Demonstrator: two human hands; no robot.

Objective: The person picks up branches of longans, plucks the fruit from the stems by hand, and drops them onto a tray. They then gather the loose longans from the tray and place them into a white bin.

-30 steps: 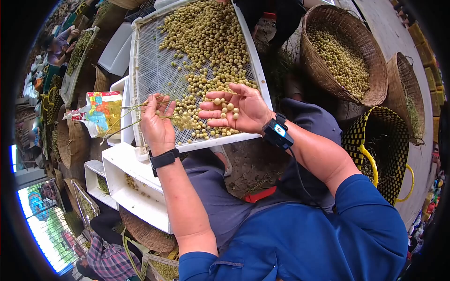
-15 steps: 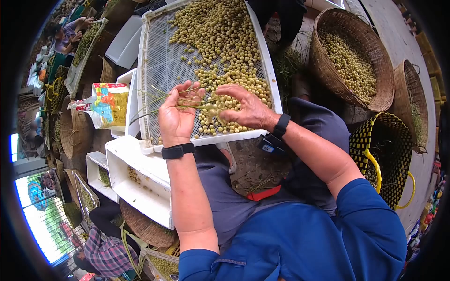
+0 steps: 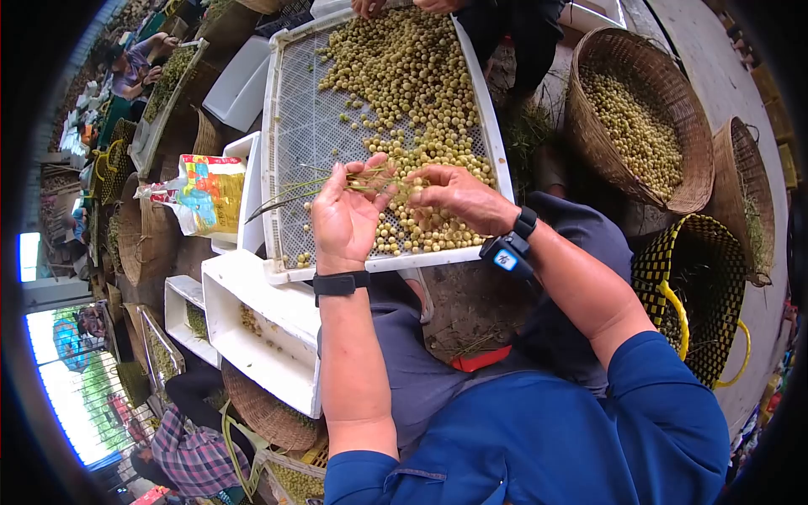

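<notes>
My left hand (image 3: 343,220), palm up, is closed around a thin green fruit stalk (image 3: 290,198) with several branching twigs that stick out to the left. Close to its fingertips, my right hand (image 3: 465,199) has its thumb and fingers pinched at the twig ends; what lies between them is partly hidden. Both hands hover above the near part of a white mesh tray (image 3: 271,156). Many small round yellow-green fruits (image 3: 412,80) cover the tray's middle and right side.
Another person's hands (image 3: 404,7) reach over the far tray edge. Right of me stand a wicker basket of fruits (image 3: 581,109) and a yellow-black woven basket (image 3: 732,286). White foam boxes (image 3: 252,345) and a colourful bag (image 3: 215,189) sit at left.
The other person's hands have come into view at the tray's far edge. My right fingers have drawn closer together beside the stalk. The whole view has shifted slightly.
</notes>
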